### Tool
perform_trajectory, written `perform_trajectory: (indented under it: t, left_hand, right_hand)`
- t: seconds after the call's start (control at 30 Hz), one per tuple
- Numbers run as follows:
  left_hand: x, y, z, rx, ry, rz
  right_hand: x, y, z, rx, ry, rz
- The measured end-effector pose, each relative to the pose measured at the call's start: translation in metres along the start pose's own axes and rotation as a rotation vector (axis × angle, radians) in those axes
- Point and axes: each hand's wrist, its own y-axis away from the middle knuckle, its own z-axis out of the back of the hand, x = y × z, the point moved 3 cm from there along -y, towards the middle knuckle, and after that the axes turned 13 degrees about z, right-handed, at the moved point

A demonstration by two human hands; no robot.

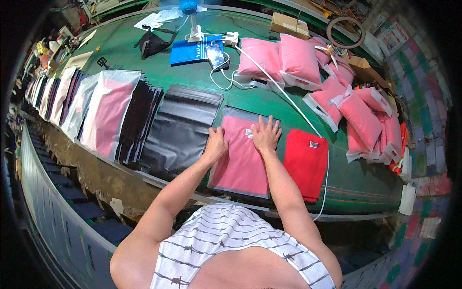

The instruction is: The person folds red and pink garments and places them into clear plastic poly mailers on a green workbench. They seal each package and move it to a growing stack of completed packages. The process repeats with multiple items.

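Observation:
A folded pink garment lies inside a clear plastic bag (240,168) in front of me, with a small white label near its neckline. My right hand (265,136) rests flat on the bag's upper right part, fingers spread, beside the label. At the bag's left edge, my left hand (218,141) has its fingers curled and pressed together on the plastic. A folded red garment (306,166) with a white label lies just right of the bag. On the other side, a stack of dark plastic bags (185,125) reaches close to my left hand.
Overlapping bagged garments (108,108) line the table's left side. Stuffed pink bags (301,60) are heaped at the far right. Behind lie a blue box (192,50), a phone (216,57) with a cable, a power strip (230,38), a small fan (189,8) and a black strappy item (153,43).

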Motion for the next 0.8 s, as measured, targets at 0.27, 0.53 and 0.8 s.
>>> perform_trajectory:
  t: [0.27, 0.53, 0.8]
  left_hand:
    - [0.027, 0.054, 0.024, 0.162, 0.16, 0.099]
    - [0.039, 0.05, 0.023, 0.232, 0.204, -0.006]
    - [0.049, 0.047, 0.016, 0.243, 0.24, -0.026]
  right_hand:
    - [-0.003, 0.043, -0.008, -0.079, -0.048, -0.075]
    - [0.018, 0.114, 0.006, -0.075, -0.037, -0.273]
    - [-0.013, 0.14, 0.008, -0.284, -0.425, -0.365]
